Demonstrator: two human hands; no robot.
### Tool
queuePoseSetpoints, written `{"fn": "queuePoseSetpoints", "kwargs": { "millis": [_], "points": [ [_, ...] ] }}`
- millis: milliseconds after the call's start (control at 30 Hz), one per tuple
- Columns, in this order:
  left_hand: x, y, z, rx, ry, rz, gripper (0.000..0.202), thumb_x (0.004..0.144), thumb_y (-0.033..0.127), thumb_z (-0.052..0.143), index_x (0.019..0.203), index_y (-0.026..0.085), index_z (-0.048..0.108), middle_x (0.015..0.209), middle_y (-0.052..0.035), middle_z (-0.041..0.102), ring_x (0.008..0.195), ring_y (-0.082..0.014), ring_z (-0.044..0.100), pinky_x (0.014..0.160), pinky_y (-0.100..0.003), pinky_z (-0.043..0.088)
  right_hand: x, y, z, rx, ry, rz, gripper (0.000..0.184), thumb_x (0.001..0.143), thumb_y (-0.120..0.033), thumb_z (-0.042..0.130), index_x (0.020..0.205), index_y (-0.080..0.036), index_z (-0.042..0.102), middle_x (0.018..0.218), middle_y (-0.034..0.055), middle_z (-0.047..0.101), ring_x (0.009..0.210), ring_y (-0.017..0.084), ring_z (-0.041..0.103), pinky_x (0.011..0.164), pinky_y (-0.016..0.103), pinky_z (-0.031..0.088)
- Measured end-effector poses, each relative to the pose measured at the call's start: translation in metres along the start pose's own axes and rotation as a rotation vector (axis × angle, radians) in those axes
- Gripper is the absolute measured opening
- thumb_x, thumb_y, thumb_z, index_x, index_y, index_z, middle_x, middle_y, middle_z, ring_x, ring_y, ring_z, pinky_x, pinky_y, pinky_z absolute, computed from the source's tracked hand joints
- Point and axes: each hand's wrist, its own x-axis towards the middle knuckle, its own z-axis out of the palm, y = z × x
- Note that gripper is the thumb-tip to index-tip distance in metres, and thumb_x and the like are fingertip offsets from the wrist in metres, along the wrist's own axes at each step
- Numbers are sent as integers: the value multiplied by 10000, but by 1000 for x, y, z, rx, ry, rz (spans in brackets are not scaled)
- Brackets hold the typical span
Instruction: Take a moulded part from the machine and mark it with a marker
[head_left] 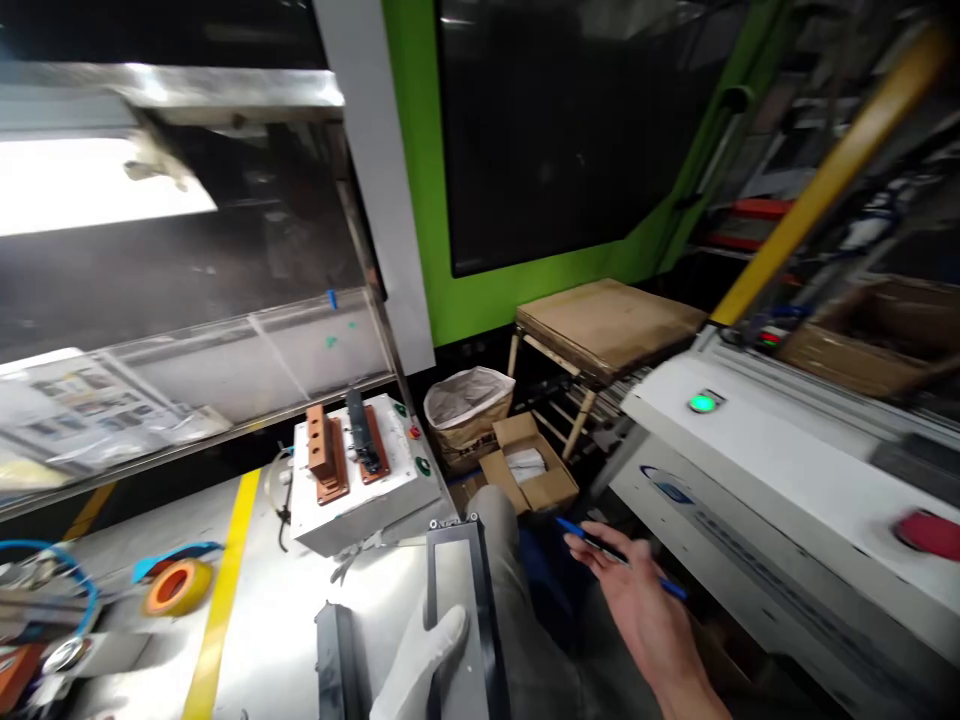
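My left hand [431,645], in a white glove, grips a long black rectangular frame with a grey inner face [456,570], its thumb on the grey face. Bare and raised over my legs, my right hand [637,595] is closed around a slim blue-and-black pen-like tool [609,548]. Left of the frame, another dark long part [335,650] lies on the metal table [262,600]. Beyond it stands a fixture box [367,510] with a brown block [320,445] and a brown block carrying a black part [362,435] on top.
A roll of yellow tape [178,587] sits left of a yellow stripe on the table. An open cardboard box [559,490] and a lined bag [469,415] are on the floor. At right is a white machine [750,480] with a lit green button [703,403].
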Motion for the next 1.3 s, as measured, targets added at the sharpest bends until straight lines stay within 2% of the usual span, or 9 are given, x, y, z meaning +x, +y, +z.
{"fn": "queuePoseSetpoints", "kwargs": {
  "millis": [133, 267, 367, 533, 800, 900, 1033, 1200, 1300],
  "points": [
    [-10, 39, 44, -210, -267, -52, 656, 735, 645, 702, 1363, 523, 556, 1231, 48, 754, 1322, -385, 581, 1099, -529, 515, 4, -5, -7, -254, 40, -141, 364, 857, -575, 686, 870, -212, 697, 949, 65, 726, 821, 198, 614, 802, 334, 498],
    [-23, 56, 63, -270, -417, -67, 827, 672, 576, 820, 1383, 268, 532, 1343, -101, 694, 1295, -385, 600, 1098, -495, 520, 3, -17, -16, -382, 64, -134, 389, 930, -572, 576, 886, -200, 681, 682, -17, 557, 636, 134, 478, 613, 270, 390],
    [-29, 61, 68, -257, -485, -35, 802, 707, 551, 821, 1348, 200, 492, 1308, -132, 699, 1207, -322, 658, 1063, -431, 535, -1, -23, -18, -443, 84, -88, 430, 935, -599, 537, 871, -196, 672, 612, -45, 436, 564, 119, 382, 536, 265, 304],
    [-30, 67, 71, -188, -495, -3, 742, 716, 543, 821, 1298, 209, 502, 1211, -106, 740, 1118, -298, 693, 1008, -413, 556, -1, -21, -21, -488, 88, -63, 439, 931, -623, 515, 859, -214, 657, 609, -49, 402, 568, 129, 363, 538, 274, 268],
    [-34, 78, 69, -195, -560, -37, 796, 746, 562, 785, 1357, 190, 436, 1364, -161, 655, 1229, -336, 626, 1085, -470, 472, 0, -28, -23, -477, 179, -80, 467, 929, -647, 512, 871, -206, 655, 627, -38, 430, 602, 149, 397, 568, 289, 311],
    [-38, 88, 69, -180, -552, -72, 798, 751, 538, 773, 1370, 177, 422, 1408, -184, 619, 1252, -339, 610, 1101, -462, 455, 0, -34, -17, -424, 62, -99, 434, 920, -625, 562, 941, -208, 679, 686, -17, 531, 662, 160, 479, 612, 291, 364],
    [-40, 96, 70, -107, -526, -27, 789, 726, 490, 773, 1348, 145, 432, 1435, -214, 587, 1261, -339, 592, 1110, -449, 440, 6, -40, -1, -458, -100, -153, 370, 929, -574, 589, 947, -219, 693, 748, -11, 618, 674, 145, 520, 659, 286, 400],
    [-42, 103, 72, -97, -538, -13, 754, 717, 449, 753, 1332, 134, 451, 1329, -187, 654, 1270, -349, 571, 1100, -458, 430, 12, -43, 13, -504, -158, -187, 332, 929, -537, 599, 900, -218, 684, 811, -5, 660, 696, 142, 538, 677, 285, 411],
    [-43, 104, 72, -93, -533, -27, 767, 715, 431, 749, 1347, 132, 435, 1350, -193, 640, 1266, -348, 576, 1093, -460, 434, 14, -42, 14, -556, -145, -183, 361, 931, -557, 579, 887, -214, 684, 754, -5, 635, 693, 153, 544, 674, 292, 411]
  ]
}}
